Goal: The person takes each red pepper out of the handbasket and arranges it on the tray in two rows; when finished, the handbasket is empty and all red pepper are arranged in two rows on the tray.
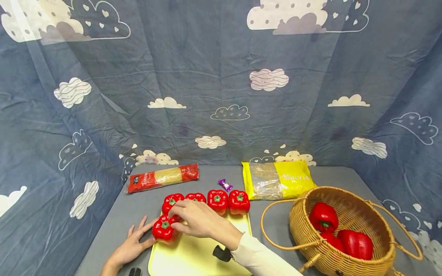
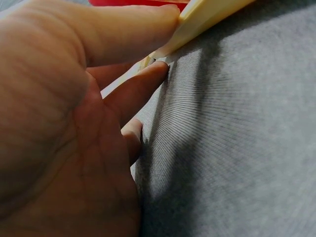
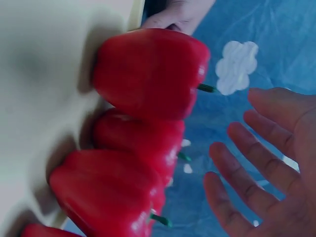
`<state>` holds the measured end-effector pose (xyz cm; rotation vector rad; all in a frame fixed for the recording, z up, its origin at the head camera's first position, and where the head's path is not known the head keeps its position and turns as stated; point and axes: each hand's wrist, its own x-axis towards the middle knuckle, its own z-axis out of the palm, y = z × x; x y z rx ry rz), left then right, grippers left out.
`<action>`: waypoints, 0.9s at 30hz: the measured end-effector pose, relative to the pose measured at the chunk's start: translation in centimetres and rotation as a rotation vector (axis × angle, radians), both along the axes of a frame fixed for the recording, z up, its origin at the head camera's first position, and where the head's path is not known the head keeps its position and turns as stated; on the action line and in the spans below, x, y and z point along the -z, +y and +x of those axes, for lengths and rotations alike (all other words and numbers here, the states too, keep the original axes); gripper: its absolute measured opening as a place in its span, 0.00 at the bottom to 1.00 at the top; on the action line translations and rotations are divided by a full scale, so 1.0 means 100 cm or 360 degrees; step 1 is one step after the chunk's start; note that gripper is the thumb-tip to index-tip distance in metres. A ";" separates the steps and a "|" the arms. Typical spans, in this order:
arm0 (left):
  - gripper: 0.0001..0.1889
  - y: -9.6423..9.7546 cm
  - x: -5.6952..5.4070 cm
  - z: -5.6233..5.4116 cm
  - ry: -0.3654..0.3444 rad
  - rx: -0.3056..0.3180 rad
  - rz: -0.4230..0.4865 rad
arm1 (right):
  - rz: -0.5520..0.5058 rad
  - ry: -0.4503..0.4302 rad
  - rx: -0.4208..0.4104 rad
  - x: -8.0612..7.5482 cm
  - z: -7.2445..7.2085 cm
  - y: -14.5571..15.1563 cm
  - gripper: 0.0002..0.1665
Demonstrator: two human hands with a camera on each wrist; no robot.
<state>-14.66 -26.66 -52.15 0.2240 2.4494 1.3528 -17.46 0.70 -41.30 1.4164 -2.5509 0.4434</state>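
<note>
Several red bell peppers with green stems stand upright on a pale yellow tray (image 1: 193, 257). My right hand (image 1: 200, 220) is over the left ones, close to the front-left bell pepper (image 1: 164, 231). In the right wrist view, the fingers of this right hand (image 3: 266, 163) are spread and hold nothing, apart from the nearest bell pepper (image 3: 148, 74). At the tray's left side, my left hand (image 1: 132, 243) has its fingers extended. The left wrist view shows the thumb (image 2: 133, 32) of that hand resting at the tray's rim (image 2: 207, 22), with another fingertip just below it.
A wicker basket (image 1: 345, 266) holding several red peppers (image 1: 324, 217) stands at the right, its handles sticking out. Behind the tray lie a red pasta packet (image 1: 164, 178), a purple wrapped candy (image 1: 225, 185) and a yellow bag (image 1: 295, 180). A patterned curtain (image 1: 221, 88) encloses the table.
</note>
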 end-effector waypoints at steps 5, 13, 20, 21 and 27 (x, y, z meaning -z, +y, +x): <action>0.35 -0.001 0.002 0.001 -0.0014 0.0001 -0.0012 | -0.0073 -0.0034 0.0004 -0.007 0.007 0.016 0.10; 0.35 0.000 0.001 -0.001 -0.0007 -0.0019 0.0028 | -0.0197 -0.0012 0.0034 -0.028 0.018 0.046 0.08; 0.35 0.002 0.000 -0.002 0.0018 -0.0004 -0.0002 | -0.0264 0.0045 0.0024 -0.049 0.027 0.082 0.09; 0.35 0.002 -0.001 -0.002 0.0018 0.0000 0.0000 | -0.0273 0.0042 0.0017 -0.052 0.028 0.086 0.09; 0.35 0.000 -0.001 0.001 0.0055 -0.0005 0.0002 | -0.0277 0.0077 0.0020 -0.073 0.035 0.114 0.09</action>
